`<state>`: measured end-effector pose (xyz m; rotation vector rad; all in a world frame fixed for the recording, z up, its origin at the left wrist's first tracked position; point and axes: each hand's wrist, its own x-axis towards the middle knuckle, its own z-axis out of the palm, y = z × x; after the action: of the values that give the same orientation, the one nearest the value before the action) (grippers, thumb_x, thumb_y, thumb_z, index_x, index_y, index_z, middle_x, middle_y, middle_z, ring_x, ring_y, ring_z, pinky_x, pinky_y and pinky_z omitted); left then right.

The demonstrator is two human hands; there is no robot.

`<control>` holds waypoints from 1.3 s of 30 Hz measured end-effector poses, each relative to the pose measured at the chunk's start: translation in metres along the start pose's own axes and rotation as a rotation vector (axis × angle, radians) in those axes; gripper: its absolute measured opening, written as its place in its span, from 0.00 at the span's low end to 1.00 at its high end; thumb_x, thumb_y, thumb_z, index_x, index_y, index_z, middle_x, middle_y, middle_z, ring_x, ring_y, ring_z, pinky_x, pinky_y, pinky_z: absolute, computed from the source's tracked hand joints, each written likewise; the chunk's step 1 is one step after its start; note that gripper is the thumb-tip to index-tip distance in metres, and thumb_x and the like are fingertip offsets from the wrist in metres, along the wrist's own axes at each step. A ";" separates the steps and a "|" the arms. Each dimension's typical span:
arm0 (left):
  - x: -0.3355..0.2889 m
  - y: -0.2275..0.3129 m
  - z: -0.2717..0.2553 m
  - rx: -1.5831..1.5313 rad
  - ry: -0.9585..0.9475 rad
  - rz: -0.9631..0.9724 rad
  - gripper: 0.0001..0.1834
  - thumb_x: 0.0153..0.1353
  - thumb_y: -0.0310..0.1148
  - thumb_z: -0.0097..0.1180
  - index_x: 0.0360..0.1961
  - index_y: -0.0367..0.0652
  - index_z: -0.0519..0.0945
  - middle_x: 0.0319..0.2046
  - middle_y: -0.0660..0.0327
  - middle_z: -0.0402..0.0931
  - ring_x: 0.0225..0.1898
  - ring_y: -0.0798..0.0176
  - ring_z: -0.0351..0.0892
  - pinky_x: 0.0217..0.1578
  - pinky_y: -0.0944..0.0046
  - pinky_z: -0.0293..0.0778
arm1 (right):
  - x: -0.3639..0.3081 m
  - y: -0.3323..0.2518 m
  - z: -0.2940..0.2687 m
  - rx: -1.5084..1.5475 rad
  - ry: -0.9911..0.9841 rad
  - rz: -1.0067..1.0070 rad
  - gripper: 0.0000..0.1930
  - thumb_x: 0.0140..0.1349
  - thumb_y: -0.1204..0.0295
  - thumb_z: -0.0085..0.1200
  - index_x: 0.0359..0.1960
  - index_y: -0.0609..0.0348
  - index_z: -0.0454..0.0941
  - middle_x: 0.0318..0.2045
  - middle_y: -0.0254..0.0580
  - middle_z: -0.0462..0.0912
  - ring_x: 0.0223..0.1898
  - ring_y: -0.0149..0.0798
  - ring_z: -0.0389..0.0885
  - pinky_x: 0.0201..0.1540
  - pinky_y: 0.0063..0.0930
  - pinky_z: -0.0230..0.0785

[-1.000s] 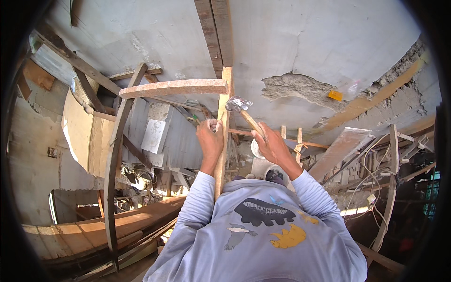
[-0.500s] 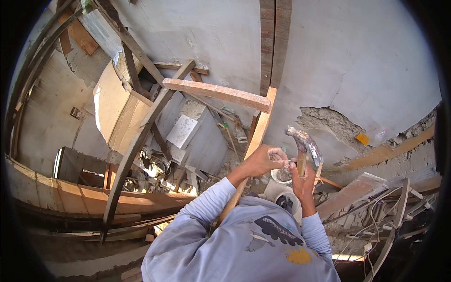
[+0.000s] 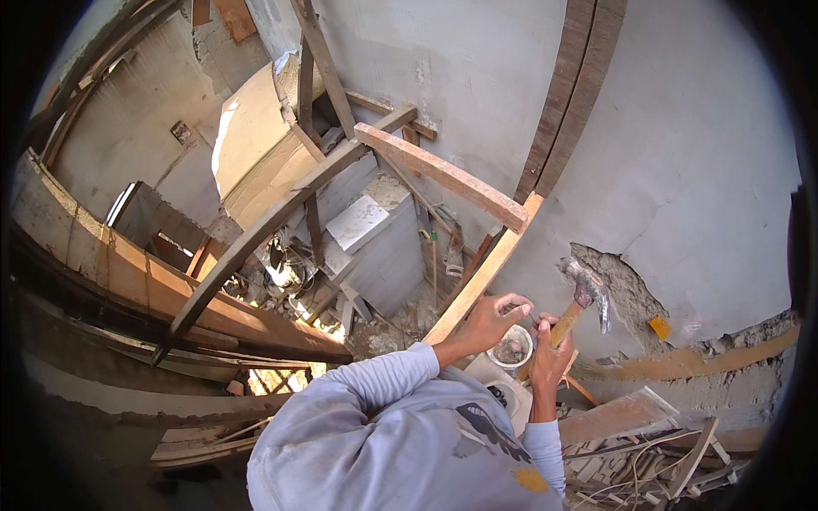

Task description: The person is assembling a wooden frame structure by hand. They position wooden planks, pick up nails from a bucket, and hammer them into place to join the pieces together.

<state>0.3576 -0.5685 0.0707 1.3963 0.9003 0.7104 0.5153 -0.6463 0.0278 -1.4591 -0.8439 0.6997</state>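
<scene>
Right hand (image 3: 548, 364) has its fingers wrapped around the handle of a claw hammer (image 3: 580, 298), so that one's a proper closed grip. The hammer slants up and to the right from the fist, metal head at the top, and in this view the head overlaps the left side of a broken patch (image 3: 629, 294) in the grey wall (image 3: 699, 111).

Left hand (image 3: 490, 324) is half open, fingers bent and thumb out, pointing over at the right one. The fingertips are really close to the other hand, but I honestly can't tell if there's something small pinched in there.

The left wrist crosses the near end of a pale wooden batten (image 3: 486, 268). At the batten's far end, a reddish wooden crosspiece (image 3: 443, 175) meets it and runs off left to a dark curved beam (image 3: 273, 217). Below the hands, in the gap between them, there's a round white bucket (image 3: 509, 365) with greyish stuff inside. There's also a little orange-yellow piece (image 3: 659, 328) by the lower right edge of the broken patch, and a sheet of cardboard (image 3: 260, 149) past the beam over on the left.
</scene>
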 end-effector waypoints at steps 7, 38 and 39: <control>-0.004 -0.035 -0.033 0.547 0.325 0.254 0.13 0.72 0.39 0.61 0.49 0.42 0.87 0.48 0.51 0.87 0.51 0.43 0.82 0.53 0.48 0.76 | 0.087 -0.003 0.043 -0.140 -0.085 -0.240 0.13 0.73 0.69 0.57 0.54 0.62 0.80 0.49 0.45 0.86 0.52 0.41 0.83 0.59 0.37 0.72; -0.004 -0.027 -0.024 0.350 0.515 0.060 0.23 0.78 0.45 0.54 0.45 0.30 0.83 0.38 0.56 0.83 0.40 0.63 0.79 0.46 0.61 0.76 | 0.176 0.060 0.143 -0.009 -0.281 -0.463 0.22 0.70 0.69 0.60 0.64 0.58 0.78 0.60 0.50 0.80 0.65 0.53 0.75 0.69 0.48 0.68; -0.003 -0.036 -0.041 0.465 0.493 0.045 0.28 0.79 0.49 0.50 0.48 0.28 0.83 0.39 0.52 0.84 0.43 0.57 0.83 0.50 0.58 0.77 | 0.175 0.064 0.150 -0.063 -0.279 -0.411 0.25 0.70 0.68 0.60 0.68 0.57 0.74 0.61 0.50 0.78 0.65 0.54 0.75 0.69 0.49 0.67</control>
<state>0.3179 -0.5527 0.0369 1.6827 1.4958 0.9417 0.4927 -0.4170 -0.0353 -1.2030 -1.3461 0.5725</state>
